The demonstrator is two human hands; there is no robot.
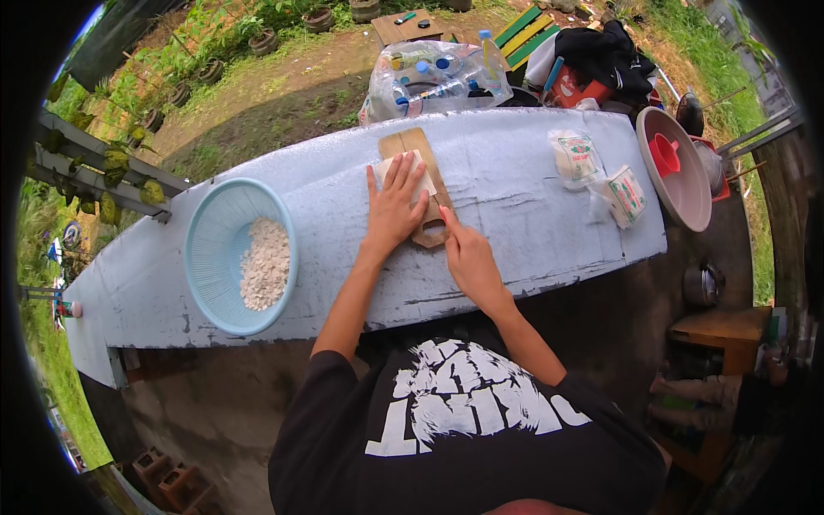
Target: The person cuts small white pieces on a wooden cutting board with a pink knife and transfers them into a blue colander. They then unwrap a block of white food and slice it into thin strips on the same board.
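My left hand [398, 209] lies flat, fingers spread, on a pale, thin slab [429, 185], pressing it against a wooden cutting board [421, 143]. Close to the board's handle end, which has a cut-out hole, my right hand [473, 261] is closed around what looks like a knife [442, 210]. A bit of red shows at its index finger; most of the tool is hidden by the hand. To the left stands a light blue plastic basket [198, 257], with many small whitish pieces [265, 267] heaped along its right side.
Two printed plastic packets [575, 156] [626, 196] lie on the grey-blue table [515, 241] at right. A wide basin [692, 193] with a red dipper [664, 154] leans by the right edge. Behind sits a bag of plastic bottles [438, 80]. A person's legs [698, 389] show at lower right.
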